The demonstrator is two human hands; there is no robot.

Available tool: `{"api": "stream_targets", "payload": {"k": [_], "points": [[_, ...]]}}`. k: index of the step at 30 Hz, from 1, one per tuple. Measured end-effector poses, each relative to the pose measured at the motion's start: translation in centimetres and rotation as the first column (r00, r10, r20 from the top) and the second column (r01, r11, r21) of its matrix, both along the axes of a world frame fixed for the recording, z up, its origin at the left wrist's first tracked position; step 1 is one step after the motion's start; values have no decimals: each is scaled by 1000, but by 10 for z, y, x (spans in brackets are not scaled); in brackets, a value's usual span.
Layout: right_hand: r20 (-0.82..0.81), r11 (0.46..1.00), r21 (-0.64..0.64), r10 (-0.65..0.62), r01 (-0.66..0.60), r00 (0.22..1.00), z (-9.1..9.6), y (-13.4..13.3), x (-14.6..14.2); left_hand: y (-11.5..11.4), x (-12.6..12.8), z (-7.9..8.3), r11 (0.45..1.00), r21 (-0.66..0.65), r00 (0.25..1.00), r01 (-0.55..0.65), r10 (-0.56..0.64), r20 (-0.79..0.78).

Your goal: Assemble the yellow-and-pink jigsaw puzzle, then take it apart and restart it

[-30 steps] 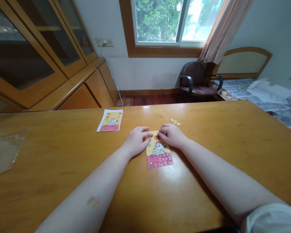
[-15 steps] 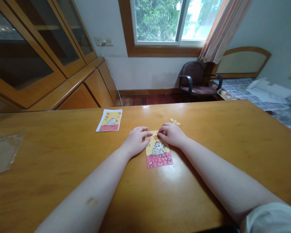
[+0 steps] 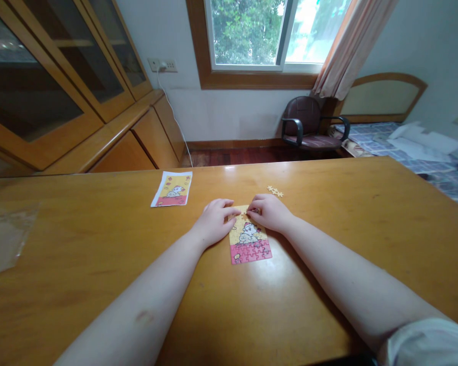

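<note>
A small jigsaw puzzle (image 3: 249, 241), yellow above and pink below with a cartoon animal, lies on the wooden table (image 3: 328, 244) in front of me. My left hand (image 3: 213, 221) rests flat at the puzzle's upper left edge, its fingers stretched toward the top. My right hand (image 3: 270, 212) is at the upper right corner, fingertips pinched on a puzzle piece at the top edge. Two or three loose pieces (image 3: 275, 191) lie just beyond my right hand.
A printed reference picture (image 3: 172, 188) of the same image lies at the far left of the table. A clear plastic bag (image 3: 3, 236) lies at the left edge. Beyond the table are wooden cabinets (image 3: 80, 101), a dark armchair (image 3: 309, 127) and a window.
Both hands stay at the puzzle's top edge; my right fingertips have shifted slightly on the top piece.
</note>
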State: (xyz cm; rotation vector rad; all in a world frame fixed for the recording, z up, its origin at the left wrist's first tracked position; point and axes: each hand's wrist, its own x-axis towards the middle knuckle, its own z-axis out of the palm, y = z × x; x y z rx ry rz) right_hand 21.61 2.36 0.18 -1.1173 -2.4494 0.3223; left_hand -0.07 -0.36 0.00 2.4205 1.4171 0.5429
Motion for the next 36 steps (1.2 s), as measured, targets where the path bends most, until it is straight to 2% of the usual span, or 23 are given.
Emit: {"api": "stream_targets", "payload": {"k": [5,9,12,15,17,19,23,26,33,36], "points": [[15,1000,9,2,-3,1000,0,-1,-1,0,0,0,1000,-1,1000,11,-11,-6],[91,1000,6,-25,24,996,5,-2,-2,-1,0,0,1000,-8,1000,8,-8,-26],[139,976,39,-216,212,967,9,1,4,-1,0,0,1000,-14,999,6,-7,-35],[146,874,81,-486,480,861,10,9,14,-1,0,1,1000,-20,999,5,-6,-39],[160,819,75,-573,569,804,7,16,22,-1,0,2,1000,-30,999,2,-3,-40],[229,837,3,-533,547,815,2,21,27,-1,0,3,999,-42,999,-5,4,-38],[379,880,-173,-354,442,855,-6,23,29,0,1,3,999,-46,999,-22,21,-25],[408,887,-217,-296,407,863,-4,17,24,0,1,2,999,-43,999,-28,27,-29],[337,876,-199,-360,440,870,21,6,13,-5,2,6,991,-129,984,33,-55,-172],[357,832,-136,-466,539,809,29,7,16,-5,3,7,990,-142,980,16,-44,-195]]}}
